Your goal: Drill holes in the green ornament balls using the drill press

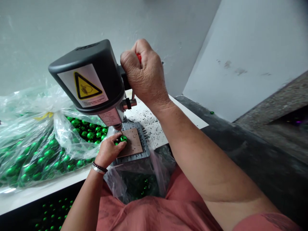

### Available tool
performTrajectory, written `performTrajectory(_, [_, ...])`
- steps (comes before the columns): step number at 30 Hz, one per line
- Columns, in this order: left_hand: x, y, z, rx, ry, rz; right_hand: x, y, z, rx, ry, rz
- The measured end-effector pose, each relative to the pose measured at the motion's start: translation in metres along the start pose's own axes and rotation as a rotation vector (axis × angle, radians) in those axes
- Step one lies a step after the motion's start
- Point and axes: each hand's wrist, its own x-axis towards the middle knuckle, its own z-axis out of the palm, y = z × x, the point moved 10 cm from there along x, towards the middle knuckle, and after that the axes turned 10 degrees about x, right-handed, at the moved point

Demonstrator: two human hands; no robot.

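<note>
A black drill press (89, 73) with a yellow warning sticker stands before me. My right hand (145, 72) is wrapped round its red-tipped feed handle (139, 57), up beside the motor housing. Down on the machine's base, my left hand (112, 147) pinches a shiny green ball (123, 138) between thumb and fingers. The ball rests over a brown board (133, 142) below the drill bit (121, 131). Whether the tip touches the ball is too small to tell. A second bit of shiny green shows between my fingers.
A clear plastic bag (26, 141) full of green balls lies on the table at left. Dark shavings litter the white tabletop (156, 128) behind the base. Between my knees and the machine hangs an open plastic bag (161, 166) with green balls inside. One green ball (212, 112) lies on the floor at right.
</note>
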Motion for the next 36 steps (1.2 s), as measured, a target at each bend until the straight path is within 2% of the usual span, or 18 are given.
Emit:
performTrajectory(4, [0.003, 0.006, 0.0, -0.004, 0.001, 0.064, 0.0, 0.0, 0.001, -0.018, 0.001, 0.0])
performTrajectory(7, [0.008, 0.008, 0.004, -0.013, -0.041, 0.092, 0.0, 0.001, 0.0, -0.004, 0.003, -0.001])
performTrajectory(11, [0.012, 0.003, 0.007, -0.028, -0.069, 0.06, 0.0, 0.001, 0.0, -0.002, 0.006, 0.002])
performTrajectory(22, [0.01, -0.011, 0.002, -0.126, -0.033, -0.029, 0.001, 0.001, 0.0, 0.025, -0.001, 0.003])
performTrajectory(30, [0.008, 0.001, 0.004, -0.007, -0.011, -0.022, -0.002, -0.002, -0.001, 0.059, 0.011, -0.013])
performTrajectory(36, [0.004, 0.008, 0.006, 0.024, 0.04, 0.034, -0.001, -0.001, 0.0, 0.048, -0.005, -0.003])
